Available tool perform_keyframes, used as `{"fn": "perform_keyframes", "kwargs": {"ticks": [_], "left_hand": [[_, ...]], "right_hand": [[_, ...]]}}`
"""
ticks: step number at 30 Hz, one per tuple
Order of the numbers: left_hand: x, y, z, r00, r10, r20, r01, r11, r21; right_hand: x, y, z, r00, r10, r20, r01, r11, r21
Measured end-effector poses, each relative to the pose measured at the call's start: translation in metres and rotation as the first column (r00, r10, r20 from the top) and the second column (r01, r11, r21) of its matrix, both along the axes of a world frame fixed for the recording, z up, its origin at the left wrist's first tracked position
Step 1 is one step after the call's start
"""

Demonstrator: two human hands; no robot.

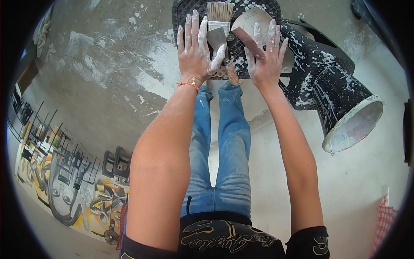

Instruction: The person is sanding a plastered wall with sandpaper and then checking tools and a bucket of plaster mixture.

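Observation:
Fingers spread and palm down, my left hand point(194, 58) lies at the near edge of a black quilted seat point(241, 63), whitened with dust. Its thumb is beside a putty knife point(217, 38), whose worn wooden handle points towards me. Beyond the knife is a flat bristle paintbrush point(220, 14) with a pale ferrule. My right hand point(268, 63) is also palm down with spread fingers. A reddish-brown abrasive strip point(249, 43) crosses the base of its index finger; whether it is gripped cannot be told. Behind those fingers is a round sanding disc point(252, 21), backing up.
To the right, a black plastic chair frame point(300, 61) stands by a tilted black bucket point(343, 103), both spattered white. White smears mark the concrete floor point(97, 84) on the left. Black metal racks point(69, 162) and a painted mural point(68, 194) are at lower left.

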State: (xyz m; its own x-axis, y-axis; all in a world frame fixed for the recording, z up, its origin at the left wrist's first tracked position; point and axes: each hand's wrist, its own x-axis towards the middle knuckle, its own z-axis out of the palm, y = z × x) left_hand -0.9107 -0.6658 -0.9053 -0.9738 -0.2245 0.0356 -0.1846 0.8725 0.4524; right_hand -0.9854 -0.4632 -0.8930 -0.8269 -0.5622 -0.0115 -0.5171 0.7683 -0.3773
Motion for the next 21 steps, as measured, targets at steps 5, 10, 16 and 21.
{"fn": "perform_keyframes", "kwargs": {"ticks": [5, 10, 16, 21], "left_hand": [[0.004, -0.004, 0.002, 1.0, -0.002, 0.02, 0.003, 1.0, -0.017], [0.002, -0.002, 0.003, 1.0, 0.004, 0.01, -0.004, 1.0, -0.02], [0.004, -0.003, 0.001, 1.0, 0.016, -0.009, -0.016, 1.0, -0.001], [0.002, -0.002, 0.003, 1.0, 0.014, -0.015, -0.014, 1.0, 0.001]], "right_hand": [[0.0, -0.01, 0.012, 0.999, 0.007, 0.048, -0.007, 1.0, 0.005], [0.021, -0.014, 0.046, 0.985, -0.035, 0.171, 0.049, 0.996, -0.078], [0.067, -0.006, 0.057, 0.952, -0.091, 0.293, 0.12, 0.989, -0.082], [0.056, -0.009, 0.043, 0.947, -0.081, 0.311, 0.129, 0.982, -0.137]]}}
